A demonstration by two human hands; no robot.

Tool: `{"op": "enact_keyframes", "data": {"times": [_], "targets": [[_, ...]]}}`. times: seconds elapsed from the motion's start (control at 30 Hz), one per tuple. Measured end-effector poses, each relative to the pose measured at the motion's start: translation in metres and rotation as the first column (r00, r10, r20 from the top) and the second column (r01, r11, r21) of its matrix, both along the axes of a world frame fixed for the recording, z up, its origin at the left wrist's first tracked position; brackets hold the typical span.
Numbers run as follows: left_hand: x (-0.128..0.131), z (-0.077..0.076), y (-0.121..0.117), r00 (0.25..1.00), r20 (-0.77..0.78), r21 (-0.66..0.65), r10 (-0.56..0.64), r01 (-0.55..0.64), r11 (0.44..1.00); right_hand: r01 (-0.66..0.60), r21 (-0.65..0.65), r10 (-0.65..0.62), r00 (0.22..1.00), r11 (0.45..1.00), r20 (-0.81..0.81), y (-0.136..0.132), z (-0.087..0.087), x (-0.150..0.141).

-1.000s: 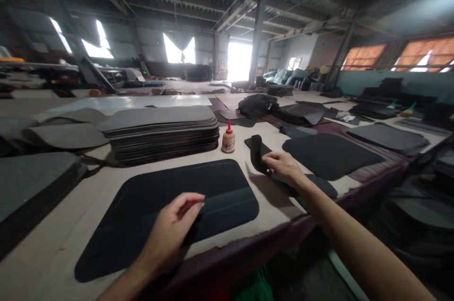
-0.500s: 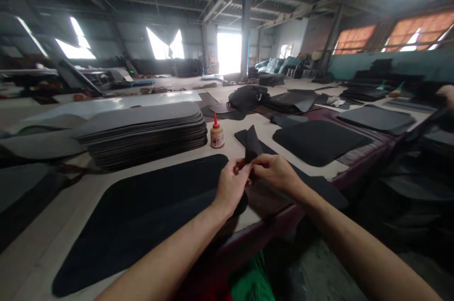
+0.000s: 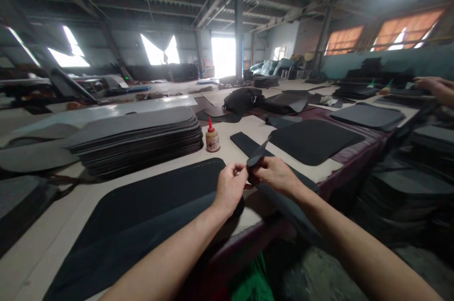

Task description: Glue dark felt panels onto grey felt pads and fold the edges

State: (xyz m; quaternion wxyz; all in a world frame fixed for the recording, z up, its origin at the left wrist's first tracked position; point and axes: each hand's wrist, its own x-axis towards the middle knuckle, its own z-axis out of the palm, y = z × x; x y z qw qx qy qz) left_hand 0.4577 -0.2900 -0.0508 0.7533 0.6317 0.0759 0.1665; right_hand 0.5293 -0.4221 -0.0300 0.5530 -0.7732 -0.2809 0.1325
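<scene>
My right hand (image 3: 278, 176) is closed around a dark fabric-like strip (image 3: 261, 150), whose short upper end sticks up past the fingers. A longer part of it hangs below that hand, over the table's front edge. The fingertips of my left hand (image 3: 229, 190) are pinched at the strip's left edge; what exactly lies between them is hidden. Another dark strip (image 3: 243, 142) lies flat on the table behind my hands. To the left is a large dark panel (image 3: 142, 211) with rounded corners. A small bottle with a red pointed cap (image 3: 213, 139) stands upright behind the panel.
A tall stack of grey-black panels (image 3: 142, 138) stands at left. More dark panels (image 3: 315, 140) lie at right, near a maroon cloth (image 3: 340, 173) draped over the edge. A black bundle (image 3: 241, 99) sits farther back. Another person's hand (image 3: 434, 86) shows at far right.
The strip's upper end has tipped to the right and folded lower, and its hanging part shows more. My hands stay close together. The view has shifted slightly right; the other person's hand shows more.
</scene>
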Motion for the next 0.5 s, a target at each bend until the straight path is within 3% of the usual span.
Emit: {"op": "enact_keyframes", "data": {"times": [0.3, 0.5], "targets": [[-0.0042, -0.0006, 0.002, 0.999, -0.033, -0.088, -0.013, 0.01, 0.996, 0.043, 0.087, -0.033, 0.992, 0.995, -0.122, 0.0012, -0.0067, 0.0], [-0.0034, -0.0024, 0.0081, 0.998, -0.059, -0.215, -0.024, 0.01, 0.977, 0.067, 0.28, 0.019, 0.956, 0.958, -0.292, 0.0026, 0.0016, -0.0053]]}}
